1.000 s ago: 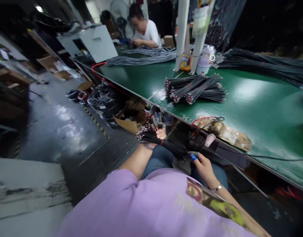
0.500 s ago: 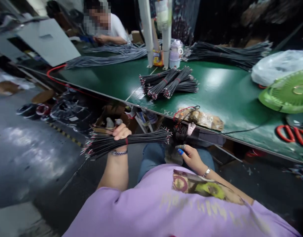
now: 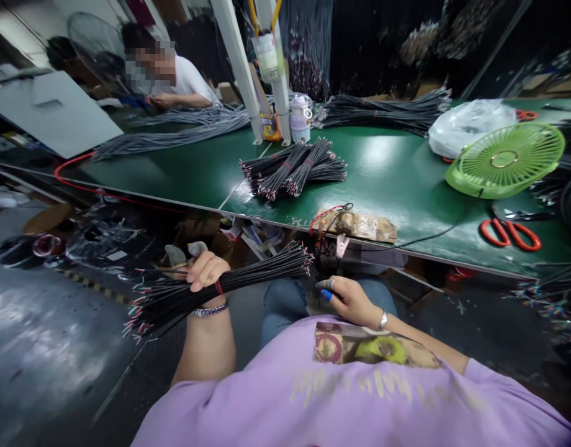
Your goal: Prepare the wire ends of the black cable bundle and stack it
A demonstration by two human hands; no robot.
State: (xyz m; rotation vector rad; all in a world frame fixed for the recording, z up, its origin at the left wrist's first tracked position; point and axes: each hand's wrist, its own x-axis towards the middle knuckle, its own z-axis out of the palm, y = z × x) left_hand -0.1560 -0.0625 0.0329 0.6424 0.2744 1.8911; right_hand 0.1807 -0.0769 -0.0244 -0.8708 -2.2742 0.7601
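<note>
My left hand (image 3: 205,273) is wrapped round a bundle of black cables (image 3: 248,273) with a red tie near the middle and stripped white and red ends. Grey finger cots cover two of its fingertips. The bundle is raised over my lap, tilted up to the right. My right hand (image 3: 350,299) hovers near my right thigh, apart from the bundle. Its fingers are curled, with a blue-wrapped thumb close to a grey-covered forefinger, and I see nothing between them. Beyond, on the green table (image 3: 388,171), lies a pile of similar tied cable bundles (image 3: 295,167).
A green fan (image 3: 504,160), red-handled scissors (image 3: 511,234) and a white plastic bag (image 3: 472,124) are at the right. A taped wooden block (image 3: 360,225) sits on the table's front edge. Long grey cables (image 3: 174,133) lie at the left, where a person (image 3: 183,81) works.
My left hand has swung the bundle leftward, away from my right hand, which has let go of its end. The view has turned right, bringing in the fan and scissors.
</note>
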